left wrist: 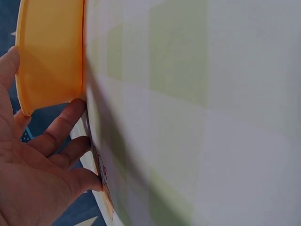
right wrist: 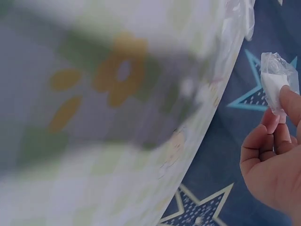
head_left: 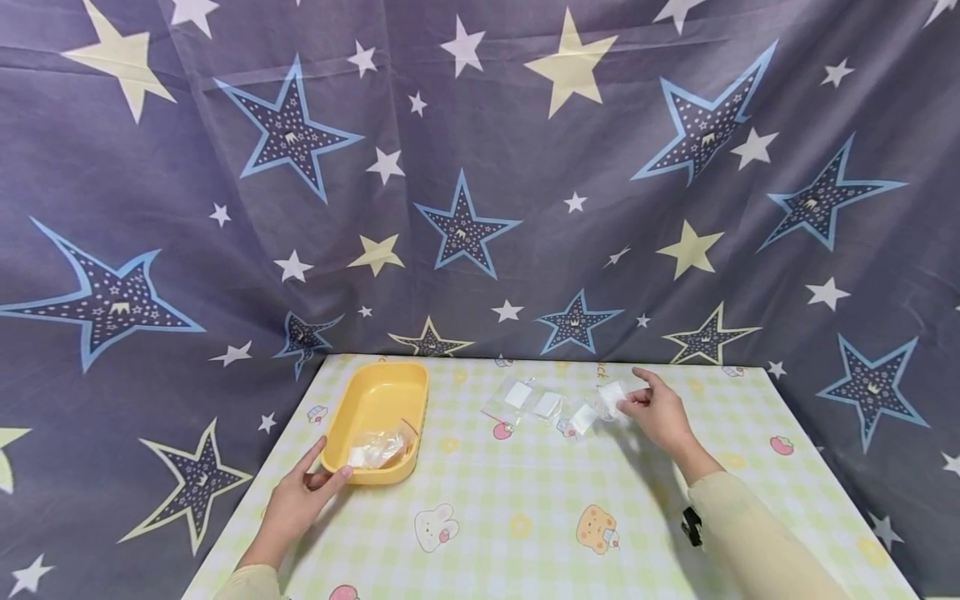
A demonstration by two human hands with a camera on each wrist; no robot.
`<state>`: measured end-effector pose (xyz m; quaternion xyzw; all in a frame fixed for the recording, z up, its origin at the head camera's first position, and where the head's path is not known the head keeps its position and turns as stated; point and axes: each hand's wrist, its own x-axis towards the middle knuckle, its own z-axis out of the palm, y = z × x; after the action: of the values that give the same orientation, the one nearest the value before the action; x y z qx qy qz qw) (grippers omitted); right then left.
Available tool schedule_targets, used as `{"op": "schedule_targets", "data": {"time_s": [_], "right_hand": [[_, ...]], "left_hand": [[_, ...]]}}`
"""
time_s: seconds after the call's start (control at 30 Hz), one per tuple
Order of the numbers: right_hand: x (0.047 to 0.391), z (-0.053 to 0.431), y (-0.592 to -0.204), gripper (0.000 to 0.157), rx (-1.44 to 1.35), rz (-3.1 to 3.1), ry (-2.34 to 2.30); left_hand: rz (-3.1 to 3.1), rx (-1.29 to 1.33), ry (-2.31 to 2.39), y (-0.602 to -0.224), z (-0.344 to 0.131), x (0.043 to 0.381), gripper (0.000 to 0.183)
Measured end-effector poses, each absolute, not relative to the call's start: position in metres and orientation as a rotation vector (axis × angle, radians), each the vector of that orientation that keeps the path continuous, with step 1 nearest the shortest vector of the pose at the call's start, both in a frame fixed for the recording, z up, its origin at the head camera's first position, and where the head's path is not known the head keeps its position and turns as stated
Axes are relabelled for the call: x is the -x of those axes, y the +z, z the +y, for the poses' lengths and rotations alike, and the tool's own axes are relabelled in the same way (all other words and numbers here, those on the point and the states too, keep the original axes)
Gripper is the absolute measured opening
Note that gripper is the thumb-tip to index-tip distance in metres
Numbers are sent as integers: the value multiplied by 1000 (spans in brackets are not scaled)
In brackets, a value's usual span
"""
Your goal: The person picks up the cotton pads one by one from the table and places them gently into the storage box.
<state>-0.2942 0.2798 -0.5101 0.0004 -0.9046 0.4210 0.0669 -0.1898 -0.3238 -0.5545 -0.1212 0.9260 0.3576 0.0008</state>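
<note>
At the left of the table stands a yellow tray (head_left: 384,392) with rounded corners. Inside its near end lies a clear plastic packet (head_left: 381,448) with something white in it. My left hand (head_left: 296,500) holds the tray's near left corner, thumb at the front and fingers along the side; the left wrist view shows fingertips (left wrist: 75,106) at its lower edge. My right hand (head_left: 660,414) pinches a small clear plastic bag (right wrist: 277,77) with a white piece inside, raised above the table. Several similar bags (head_left: 547,405) lie just left of that hand.
A pale checked cloth with cartoon prints covers the table (head_left: 517,483). Behind it hangs a dark star-patterned curtain (head_left: 480,317). A small black object (head_left: 692,527) shows beside the right sleeve.
</note>
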Motion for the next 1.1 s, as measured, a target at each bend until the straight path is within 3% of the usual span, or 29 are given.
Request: {"op": "schedule_targets", "data": {"time_s": [1.1], "right_hand": [[295, 155, -501, 71, -261, -2700, 1417]], "left_hand": [[2908, 355, 1133, -556, -325, 191, 101]]}}
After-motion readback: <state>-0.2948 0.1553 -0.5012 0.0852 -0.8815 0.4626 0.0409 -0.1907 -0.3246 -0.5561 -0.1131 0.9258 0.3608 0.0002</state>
